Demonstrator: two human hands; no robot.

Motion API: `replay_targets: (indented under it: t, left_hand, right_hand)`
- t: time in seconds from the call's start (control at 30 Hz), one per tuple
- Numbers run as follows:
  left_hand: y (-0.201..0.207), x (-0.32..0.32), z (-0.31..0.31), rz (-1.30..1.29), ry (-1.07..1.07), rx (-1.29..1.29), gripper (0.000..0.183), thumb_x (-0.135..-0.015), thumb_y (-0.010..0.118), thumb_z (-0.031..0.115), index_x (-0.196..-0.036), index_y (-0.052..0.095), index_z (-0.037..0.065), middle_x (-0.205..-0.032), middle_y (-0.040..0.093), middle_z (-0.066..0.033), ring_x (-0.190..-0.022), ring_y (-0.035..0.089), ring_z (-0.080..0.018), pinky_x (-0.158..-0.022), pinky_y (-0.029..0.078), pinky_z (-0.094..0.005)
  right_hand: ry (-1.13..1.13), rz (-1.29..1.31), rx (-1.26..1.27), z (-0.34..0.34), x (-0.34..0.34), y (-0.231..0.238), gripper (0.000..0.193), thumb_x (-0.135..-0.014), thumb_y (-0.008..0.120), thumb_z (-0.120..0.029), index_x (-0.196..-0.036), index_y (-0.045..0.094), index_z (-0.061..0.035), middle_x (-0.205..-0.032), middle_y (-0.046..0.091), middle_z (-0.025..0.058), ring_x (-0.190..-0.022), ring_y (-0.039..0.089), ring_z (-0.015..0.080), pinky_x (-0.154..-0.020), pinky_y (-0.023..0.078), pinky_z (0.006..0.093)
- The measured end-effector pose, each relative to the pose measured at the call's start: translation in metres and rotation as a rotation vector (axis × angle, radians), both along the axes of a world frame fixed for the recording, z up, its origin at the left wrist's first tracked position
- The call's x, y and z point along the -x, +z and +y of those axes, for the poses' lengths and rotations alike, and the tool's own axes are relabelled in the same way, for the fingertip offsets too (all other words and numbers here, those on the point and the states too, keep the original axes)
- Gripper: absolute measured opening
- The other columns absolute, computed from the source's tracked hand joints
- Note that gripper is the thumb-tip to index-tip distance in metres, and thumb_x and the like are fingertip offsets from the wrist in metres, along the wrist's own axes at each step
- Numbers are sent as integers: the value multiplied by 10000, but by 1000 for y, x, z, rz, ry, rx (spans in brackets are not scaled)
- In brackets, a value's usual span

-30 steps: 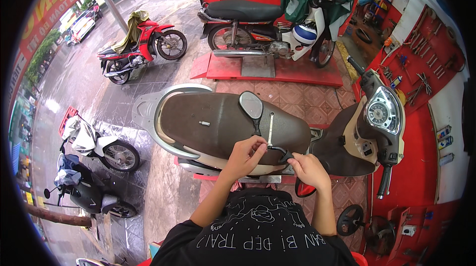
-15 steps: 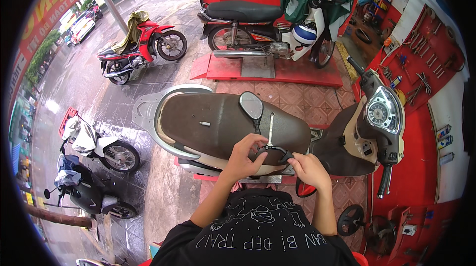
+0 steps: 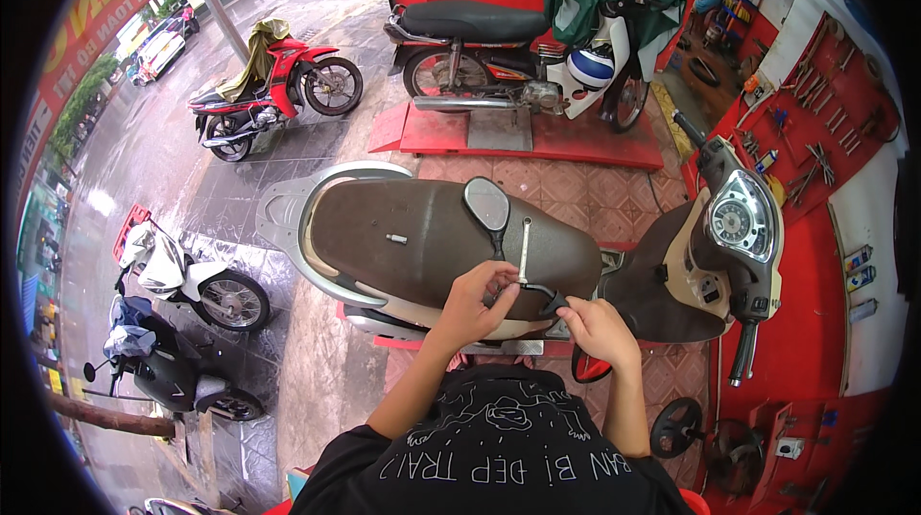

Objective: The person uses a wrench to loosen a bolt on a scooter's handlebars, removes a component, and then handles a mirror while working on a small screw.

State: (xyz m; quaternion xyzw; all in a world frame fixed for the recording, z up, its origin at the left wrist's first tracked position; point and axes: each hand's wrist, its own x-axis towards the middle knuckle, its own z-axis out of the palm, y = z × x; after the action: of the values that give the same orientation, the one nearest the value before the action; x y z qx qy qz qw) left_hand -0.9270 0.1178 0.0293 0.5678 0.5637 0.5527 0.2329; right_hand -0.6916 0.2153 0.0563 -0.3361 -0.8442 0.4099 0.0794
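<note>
My right hand (image 3: 602,331) grips the black stem of a rear-view mirror (image 3: 591,367), whose head hangs below the hand and reflects red. At the stem's bent far end, my left hand (image 3: 478,302) is closed, with thumb and fingers curled around the tip; the exact contact is partly hidden. Both hands are over the near edge of a scooter's brown seat (image 3: 384,213). On that seat lie a second rear-view mirror (image 3: 487,204), a silver wrench (image 3: 525,245) just beyond the stem, and a small silver metal piece (image 3: 396,239) farther left.
The scooter's handlebar and dashboard (image 3: 737,218) stand at the right. Beyond it, a motorbike (image 3: 470,26) rests on a red ramp (image 3: 432,136). Tools hang on a red wall board (image 3: 830,98). Parked bikes, including a red motorbike (image 3: 278,83), stand on wet paving at the left.
My left thumb and fingers have shifted slightly at the stem's tip, the thumb moving a little upward. The right hand keeps its grip, and the things on the seat have not moved.
</note>
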Motion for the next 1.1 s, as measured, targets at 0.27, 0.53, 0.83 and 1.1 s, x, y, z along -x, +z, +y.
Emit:
replay_targets:
  t: [0.27, 0.53, 0.83, 1.1]
  left_hand:
    - [-6, 2, 1, -44, -24, 30, 339, -840, 771, 11, -1165, 674, 18, -1041, 727, -92, -940, 692, -172, -773, 557, -296]
    - [-7, 3, 2, -102, -32, 72, 293, -873, 757, 10, -1155, 678, 11, -1050, 729, -96, -976, 698, -170, -791, 574, -312]
    - [-4, 3, 3, -128, -50, 122, 311, -870, 771, 15, -1167, 678, 15, -1019, 738, -89, -962, 715, -166, -778, 590, -292]
    - [-2, 2, 4, -88, -38, 52, 298, -885, 755, 3, -1172, 674, 11, -1008, 747, -99, -926, 724, -177, -769, 587, -285]
  right_hand:
    - [36, 86, -152, 1, 0, -9, 340, -1065, 531, -269, -838, 621, -32, -564, 625, 113, -572, 676, 327, -588, 511, 418]
    - [-5, 29, -14, 1, 1, -3, 347, -1039, 588, -296, -871, 624, 5, -744, 639, 239, -783, 636, 480, -698, 493, 519]
    - [14, 45, -11, 2, 4, -3, 350, -1043, 586, -289, -862, 614, 9, -698, 620, 237, -728, 631, 472, -658, 486, 507]
    - [16, 28, -7, 4, 4, -4, 352, -1046, 583, -288, -860, 617, 9, -692, 621, 236, -722, 632, 471, -650, 484, 509]
